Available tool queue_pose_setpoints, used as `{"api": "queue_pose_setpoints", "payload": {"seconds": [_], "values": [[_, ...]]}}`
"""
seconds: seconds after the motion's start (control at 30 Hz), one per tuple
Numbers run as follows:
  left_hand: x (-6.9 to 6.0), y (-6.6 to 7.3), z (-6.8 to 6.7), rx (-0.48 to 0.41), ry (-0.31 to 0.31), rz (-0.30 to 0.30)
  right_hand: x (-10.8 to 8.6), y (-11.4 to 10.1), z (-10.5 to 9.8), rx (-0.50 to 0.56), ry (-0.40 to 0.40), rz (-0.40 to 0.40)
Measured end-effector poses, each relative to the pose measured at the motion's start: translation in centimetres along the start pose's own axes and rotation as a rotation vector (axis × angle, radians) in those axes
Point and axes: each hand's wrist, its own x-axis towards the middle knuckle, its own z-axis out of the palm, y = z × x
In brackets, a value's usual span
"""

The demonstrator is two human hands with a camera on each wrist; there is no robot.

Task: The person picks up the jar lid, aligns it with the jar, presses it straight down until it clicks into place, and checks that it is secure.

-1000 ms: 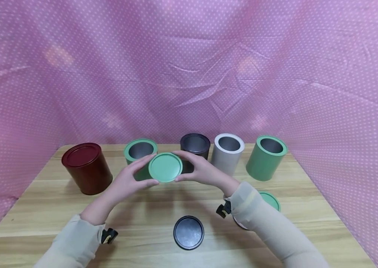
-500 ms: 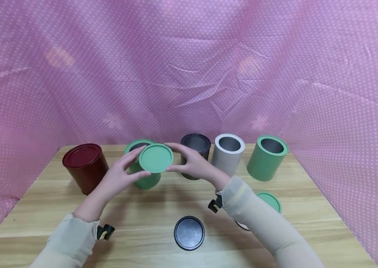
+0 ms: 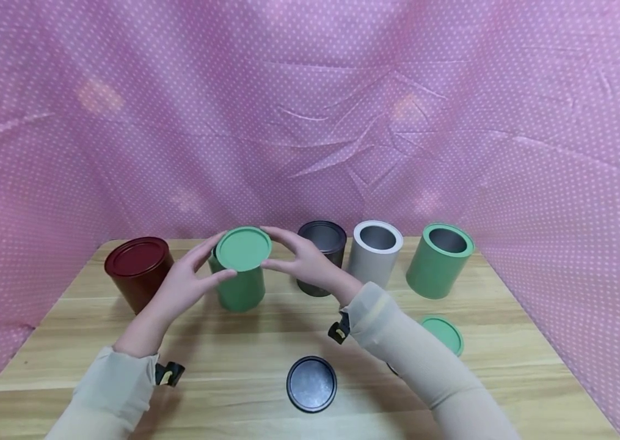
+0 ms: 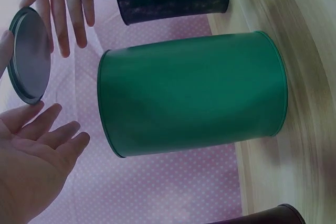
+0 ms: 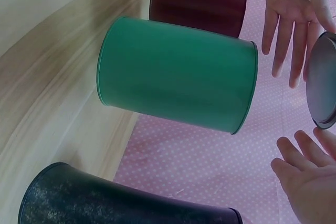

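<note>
A round green lid (image 3: pixel 244 249) is held level by its rim between my two hands. My left hand (image 3: pixel 182 286) grips its left side with thumb and fingers, and my right hand (image 3: pixel 310 266) does the same on the right. Below it stands an upright green can (image 3: pixel 240 290), its mouth mostly hidden by the lid in the head view. Both wrist views show a gap between the lid (image 4: pixel 32 56) and the can (image 4: pixel 191 93). In the right wrist view, the lid (image 5: pixel 323 80) is cut off by the frame's edge.
Left stands a dark red can (image 3: pixel 139 269) with its lid on. To the right are open cans: black (image 3: pixel 323 269), white (image 3: pixel 372 266) and green (image 3: pixel 433 275). A black lid (image 3: pixel 311 384) lies in front; another green lid (image 3: pixel 443 333) lies by my right sleeve. Pink cloth (image 3: pixel 310 122) surrounds the table.
Both hands have carried the green lid left and farther from me, from in front of the green can to above its mouth. The other cans and lids have not moved.
</note>
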Motion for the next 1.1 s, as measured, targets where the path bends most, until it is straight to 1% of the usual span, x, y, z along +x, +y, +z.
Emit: {"api": "queue_pose_setpoints", "payload": {"seconds": [0.07, 0.3, 0.43, 0.57, 0.73, 0.9, 1.0, 1.1], "values": [[0.1, -0.2, -0.1, -0.003, 0.002, -0.011, 0.3, 0.0, 0.2, 0.007, 0.002, 0.003], [0.8, -0.8, -0.1, 0.001, 0.003, -0.024, 0.9, 0.1, 0.6, 0.088, -0.01, 0.008], [1.1, -0.9, -0.3, 0.008, 0.006, -0.042, 1.4, 0.2, 0.8, 0.082, -0.001, 0.032], [1.3, -1.1, -0.6, -0.003, 0.007, -0.063, 2.0, 0.5, 1.0, 0.071, 0.0, 0.06], [1.8, -1.8, -0.8, -0.03, 0.005, -0.072, 2.8, 0.8, 1.3, 0.075, -0.016, 0.078], [2.2, -2.6, -1.1, -0.049, -0.02, -0.096, 3.6, 1.2, 1.7, 0.07, -0.033, 0.109], [2.5, -2.9, -1.4, -0.04, -0.041, -0.109, 4.0, 1.5, 1.9, 0.066, -0.038, 0.132], [2.8, -3.2, -1.6, -0.032, -0.056, -0.105, 4.4, 1.8, 2.1, 0.066, -0.045, 0.147]]}}
